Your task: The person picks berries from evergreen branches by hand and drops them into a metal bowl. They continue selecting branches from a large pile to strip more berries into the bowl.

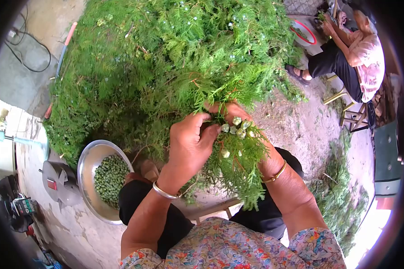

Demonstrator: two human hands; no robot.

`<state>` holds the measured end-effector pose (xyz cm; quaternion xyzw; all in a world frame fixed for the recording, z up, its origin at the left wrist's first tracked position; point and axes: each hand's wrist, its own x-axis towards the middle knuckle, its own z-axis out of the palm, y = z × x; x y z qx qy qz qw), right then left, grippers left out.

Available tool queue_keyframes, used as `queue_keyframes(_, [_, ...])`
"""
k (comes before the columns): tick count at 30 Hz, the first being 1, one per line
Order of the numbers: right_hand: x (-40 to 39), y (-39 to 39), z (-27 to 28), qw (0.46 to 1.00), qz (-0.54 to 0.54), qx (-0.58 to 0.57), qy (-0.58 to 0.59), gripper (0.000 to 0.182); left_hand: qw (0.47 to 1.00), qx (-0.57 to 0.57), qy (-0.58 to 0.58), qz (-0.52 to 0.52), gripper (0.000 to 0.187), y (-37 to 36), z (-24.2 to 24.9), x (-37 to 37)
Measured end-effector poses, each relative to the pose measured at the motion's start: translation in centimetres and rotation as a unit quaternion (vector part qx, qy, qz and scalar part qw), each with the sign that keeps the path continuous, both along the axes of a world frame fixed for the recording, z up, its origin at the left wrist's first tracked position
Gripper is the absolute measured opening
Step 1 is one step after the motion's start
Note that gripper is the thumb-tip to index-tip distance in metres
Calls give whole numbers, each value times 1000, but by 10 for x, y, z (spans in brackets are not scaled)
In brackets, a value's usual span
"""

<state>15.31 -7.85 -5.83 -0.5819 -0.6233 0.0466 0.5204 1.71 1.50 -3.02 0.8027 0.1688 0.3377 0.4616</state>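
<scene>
My right hand (234,112) is closed round a leafy green cypress-like branch (244,166), whose fronds hang over my right wrist. A cluster of pale green cones (241,130) stands out on this branch. My left hand (191,139) comes in from the left, thumb and fingers pinched together at the stem beside the cones. What lies between those fingertips is hidden. A big heap of cut green branches (166,58) spreads in front of both hands. Left of my knees, a metal basin (84,179) holds many small green cones (111,179).
Another person (359,54) sits on a stool at the upper right, beside a red-rimmed basin (304,33). A long-handled tool (65,49) lies along the heap's left edge. A grey metal object (60,184) stands left of the basin. More branches (332,197) lie at right.
</scene>
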Motion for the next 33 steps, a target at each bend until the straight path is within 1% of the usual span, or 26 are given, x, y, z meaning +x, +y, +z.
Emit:
queue_keyframes(2, [-2, 1, -3, 1000, -14, -11, 19, 21, 998, 65, -12, 8, 16, 2, -3, 0])
queue_keyframes(3, [-1, 2, -6, 999, -6, -10, 41, 21, 998, 64, -12, 9, 16, 2, -2, -1])
queue_keyframes(5, [0, 4, -6, 998, 3, -10, 63, 23, 1000, -5, -12, 17, 13, 1, 2, -2])
queue_keyframes(8, [-1, 2, 3, 999, 23, -14, 44, 28, 999, 18, -38, 6, 8, 3, 6, -1])
queue_keyframes(10, [-8, 0, 13, 993, 23, -15, 111, 29, 999, 20, -34, -2, 7, 4, 7, -3])
queue_keyframes(11, [-7, -1, 13, 993, 23, -15, 111, 29, 999, 22, -30, -10, 5, 4, 7, -4])
queue_keyframes(12, [-5, -4, 13, 997, 4, -48, 62, 22, 999, 21, -30, -10, 5, 6, 9, -6])
queue_keyframes(13, [-5, -5, 16, 996, -16, -81, 13, 16, 999, -22, -3, -38, 4, 7, 11, -9])
queue_keyframes(14, [-7, -1, 18, 996, -16, -82, 13, 16, 995, -64, 24, -67, 3, 6, 14, -12])
queue_keyframes(15, [-11, 5, 23, 955, 13, -129, 268, 13, 995, -65, 25, -68, 3, 2, 22, -16])
queue_keyframes(16, [-13, 7, 28, 846, 38, -166, 505, 17, 982, -161, 28, -94, 2, -3, 34, -21])
queue_keyframes(17, [-16, 3, 32, 847, 35, -165, 504, 17, 959, -255, 30, -120, 2, -7, 44, -25])
queue_keyframes(18, [-20, -2, 36, 769, 81, -82, 629, 29, 946, -302, 12, -117, 5, -6, 50, -26])
queue_keyframes(19, [-21, -5, 38, 668, 127, 2, 734, 41, 910, -396, -27, -124, 9, 1, 43, -28])
queue_keyframes(20, [-12, -3, 25, 696, 137, -20, 705, 51, 872, -463, -72, -142, 11, 9, 40, -29])
queue_keyframes(21, [-11, -5, 23, 696, 137, -21, 705, 51, 827, -527, -116, -158, 13, 16, 39, -29])
queue_keyframes(22, [-11, -5, 25, 678, 143, -24, 721, 50, 805, -554, -133, -164, 16, 19, 41, -29])
queue_keyframes(23, [-11, -5, 26, 660, 150, -26, 736, 49, 806, -554, -134, -163, 16, 19, 40, -30])
queue_keyframes(24, [-5, -2, 22, 676, 166, -58, 716, 55, 806, -555, -128, -161, 14, 17, 39, -31])
queue_keyframes(25, [-6, -2, 22, 676, 167, -59, 715, 55, 806, -556, -122, -160, 13, 15, 36, -31])
queue_keyframes(27, [-9, -3, 26, 712, 144, -56, 685, 57, 866, -476, -69, -140, 6, 6, 33, -32])
queue_keyframes(28, [-10, -2, 29, 712, 144, -57, 685, 57, 906, -407, -22, -118, 8, 0, 32, -31])
queue_keyframes(29, [-13, -1, 32, 699, 141, -53, 699, 51, 937, -334, 25, -96, 9, -6, 31, -28])
queue_keyframes(30, [-14, 2, 34, 686, 139, -49, 712, 45, 949, -303, 0, -88, 15, -14, 32, -25])
queue_keyframes(31, [-15, 4, 33, 686, 139, -50, 712, 45, 968, -240, -17, -71, 17, -20, 24, -21])
queue_keyframes(33, [-17, 8, 28, 805, 88, -73, 582, 42, 979, -201, -17, -43, 16, -27, 18, -16])
